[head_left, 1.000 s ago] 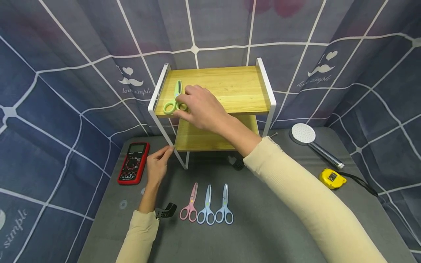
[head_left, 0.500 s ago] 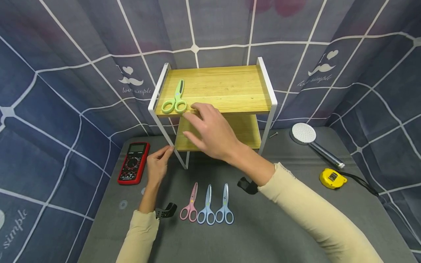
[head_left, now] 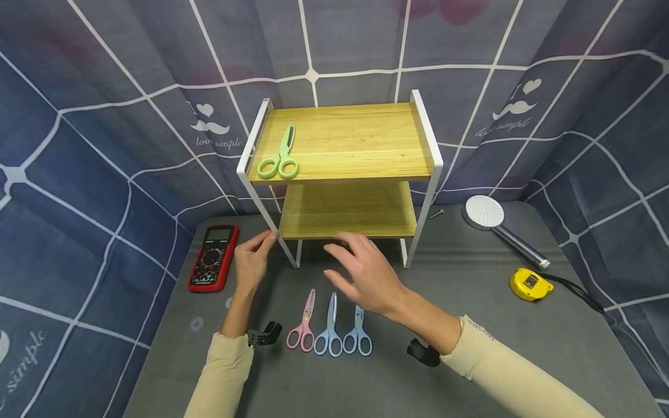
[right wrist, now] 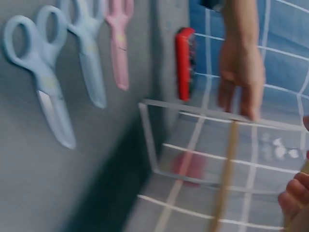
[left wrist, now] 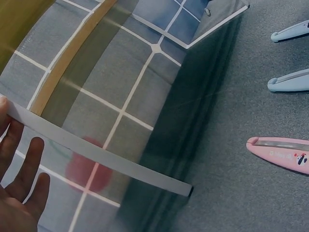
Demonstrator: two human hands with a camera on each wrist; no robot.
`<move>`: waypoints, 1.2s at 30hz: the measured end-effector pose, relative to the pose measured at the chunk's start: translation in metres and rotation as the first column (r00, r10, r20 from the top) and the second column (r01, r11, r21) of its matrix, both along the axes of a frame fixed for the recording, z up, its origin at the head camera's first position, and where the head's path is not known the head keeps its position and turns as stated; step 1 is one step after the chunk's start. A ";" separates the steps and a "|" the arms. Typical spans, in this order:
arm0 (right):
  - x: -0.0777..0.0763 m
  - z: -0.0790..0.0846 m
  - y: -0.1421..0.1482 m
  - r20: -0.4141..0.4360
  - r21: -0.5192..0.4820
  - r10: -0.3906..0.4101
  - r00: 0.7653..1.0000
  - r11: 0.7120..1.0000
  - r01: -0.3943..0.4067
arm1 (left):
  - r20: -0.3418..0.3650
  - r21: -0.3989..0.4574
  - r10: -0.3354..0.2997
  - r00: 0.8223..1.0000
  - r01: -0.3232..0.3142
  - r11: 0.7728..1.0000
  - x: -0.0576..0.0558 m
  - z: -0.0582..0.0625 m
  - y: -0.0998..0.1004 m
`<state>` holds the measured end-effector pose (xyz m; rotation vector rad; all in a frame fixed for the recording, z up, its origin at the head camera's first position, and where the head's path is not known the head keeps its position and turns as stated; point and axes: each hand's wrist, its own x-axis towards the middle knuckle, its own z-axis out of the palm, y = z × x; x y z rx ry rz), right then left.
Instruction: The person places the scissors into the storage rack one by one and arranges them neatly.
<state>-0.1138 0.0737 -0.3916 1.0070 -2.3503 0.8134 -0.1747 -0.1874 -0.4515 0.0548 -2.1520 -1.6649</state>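
Observation:
A two-tier wooden shelf (head_left: 360, 136) with white metal side frames stands at the back of the table. Green scissors (head_left: 284, 157) lie on its top board, at the left, points toward the back. My left hand (head_left: 250, 262) pinches the front left leg of the shelf, a white bar (left wrist: 104, 153) in the left wrist view. In front of the shelf, my right hand (head_left: 370, 277) is in the air with loosely spread fingers, holding nothing. It partly covers the tip of the right-hand blue scissors (head_left: 358, 338). Another blue pair of scissors (head_left: 328, 334) and pink scissors (head_left: 301, 330) lie beside it.
A red multimeter (head_left: 213, 258) lies left of the shelf. To the right are a shower head (head_left: 484, 212), a yellow tape measure (head_left: 529, 284) with a black strap, and a small screw (head_left: 436, 214). A patterned curtain (head_left: 355, 49) surrounds the table.
My right hand has let go of the green scissors on the top board and moved down and right, toward the scissors on the table. My left hand stays at the shelf leg.

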 end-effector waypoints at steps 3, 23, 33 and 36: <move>0.010 -0.025 0.007 0.127 0.014 -0.024 0.992 1.000 0.023 | 0.011 -0.012 -0.003 1.000 0.003 1.000 0.006 0.011 0.004; 0.082 -0.142 0.043 0.467 0.255 -0.085 0.880 0.966 -0.042 | -0.008 -0.028 -0.036 0.999 0.036 0.999 0.005 0.008 0.004; 0.090 -0.150 0.041 0.359 0.300 -0.071 0.931 0.953 -0.043 | -0.060 -0.022 -0.095 0.994 0.094 0.995 0.018 0.028 0.010; 0.090 -0.150 0.040 0.363 0.310 -0.072 0.929 0.950 -0.047 | -0.062 -0.012 -0.099 0.993 0.098 0.995 0.018 0.029 0.011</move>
